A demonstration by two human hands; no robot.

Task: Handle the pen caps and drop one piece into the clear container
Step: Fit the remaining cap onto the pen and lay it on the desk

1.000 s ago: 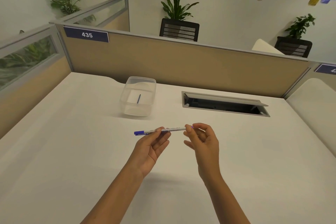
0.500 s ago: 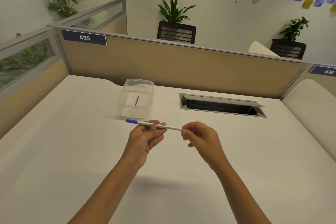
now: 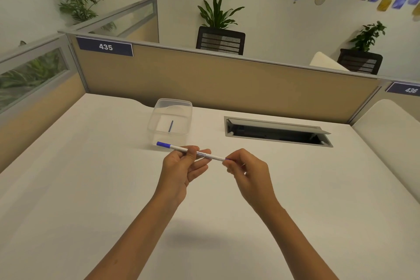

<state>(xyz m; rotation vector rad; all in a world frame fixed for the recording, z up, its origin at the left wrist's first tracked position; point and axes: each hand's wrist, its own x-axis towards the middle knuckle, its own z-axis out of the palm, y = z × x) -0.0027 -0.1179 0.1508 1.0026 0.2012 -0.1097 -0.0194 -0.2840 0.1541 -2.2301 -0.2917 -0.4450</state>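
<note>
A thin white pen (image 3: 179,149) with a blue end pointing left is held above the white desk. My left hand (image 3: 181,168) grips its middle between thumb and fingers. My right hand (image 3: 246,171) pinches the pen's right end, where a bit of blue shows at the fingertips (image 3: 228,160). Beyond the pen stands the clear container (image 3: 169,120), and a small blue piece (image 3: 170,126) lies on its bottom. The pen's left tip sits just in front of the container's near wall.
A grey cable hatch (image 3: 277,132) is set open in the white desk (image 3: 91,188) to the right of the container. Tan partition panels (image 3: 227,84) close the desk at the back and on the left. A white rounded surface (image 3: 391,134) lies at far right.
Both hands and the pen have moved forward toward the container and tilted, the blue end rising left. The grip of each hand stays the same.
</note>
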